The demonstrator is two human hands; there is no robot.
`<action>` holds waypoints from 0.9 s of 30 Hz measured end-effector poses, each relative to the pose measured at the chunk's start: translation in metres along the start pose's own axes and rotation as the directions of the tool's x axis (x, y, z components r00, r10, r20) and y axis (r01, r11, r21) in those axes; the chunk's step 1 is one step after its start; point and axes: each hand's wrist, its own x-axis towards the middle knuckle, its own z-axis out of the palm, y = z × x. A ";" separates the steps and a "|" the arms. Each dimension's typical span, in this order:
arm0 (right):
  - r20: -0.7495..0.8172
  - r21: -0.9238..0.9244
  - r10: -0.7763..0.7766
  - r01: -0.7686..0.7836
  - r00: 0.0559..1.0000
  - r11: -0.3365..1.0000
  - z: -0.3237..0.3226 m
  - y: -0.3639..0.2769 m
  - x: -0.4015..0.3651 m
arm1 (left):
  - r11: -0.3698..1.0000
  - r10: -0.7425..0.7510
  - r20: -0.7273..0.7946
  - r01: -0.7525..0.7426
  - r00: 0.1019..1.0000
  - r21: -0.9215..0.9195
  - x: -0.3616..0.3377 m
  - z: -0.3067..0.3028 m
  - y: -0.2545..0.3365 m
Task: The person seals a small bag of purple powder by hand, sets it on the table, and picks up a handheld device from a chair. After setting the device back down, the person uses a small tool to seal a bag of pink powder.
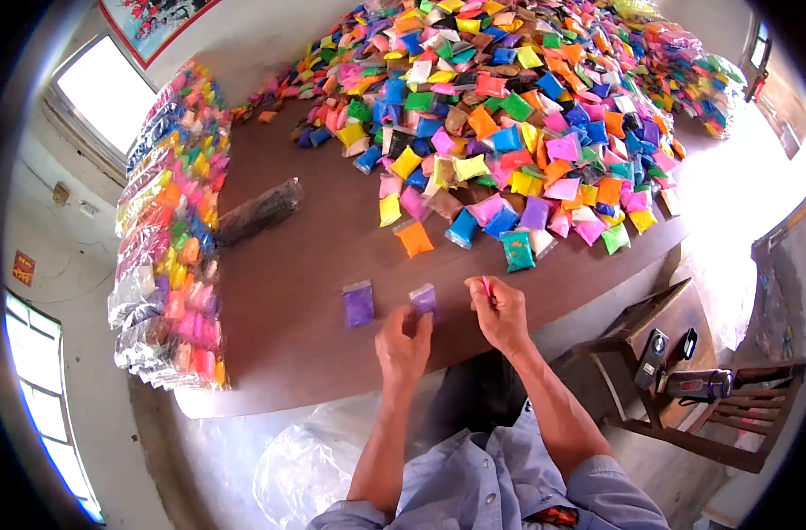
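Working nr tbl edge (319, 389): hands (404, 349) (502, 316), rm L (279, 309)

Purple square plastic packet (359, 306): solid purple, pale clear top strip. Second small purple plastic packet (424, 299): lighter shade, whitish top. Small pink sliver (486, 284): bright pink. Broad brown desk (288, 327): plain reddish brown. Heaped multicolour pile of plastic packets (506, 139): orange, yellow, pink, blue, green, purple, white. Teal rectangular plastic packet (517, 252): orange blotches. Long plastic-wrapped roll (260, 212): near-black. Buttoned cloth shirt (460, 477): plain blue-grey.
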 end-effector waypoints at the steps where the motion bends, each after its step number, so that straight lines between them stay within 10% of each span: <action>1: 0.005 -0.019 -0.009 0.009 1.000 1.000 0.000 0.001 0.000 | 0.995 0.067 -0.075 -0.061 0.995 0.079 -0.001 -0.005 0.003; 7: 0.012 -0.027 -0.030 0.030 0.999 0.999 0.001 0.009 0.000 | 0.942 0.166 -0.311 -0.056 0.936 0.331 0.009 -0.044 0.016; 27: 0.025 -0.067 -0.030 0.031 0.999 0.997 0.000 0.005 -0.002 | 0.742 0.424 -0.068 -0.303 0.903 0.598 0.002 -0.057 -0.015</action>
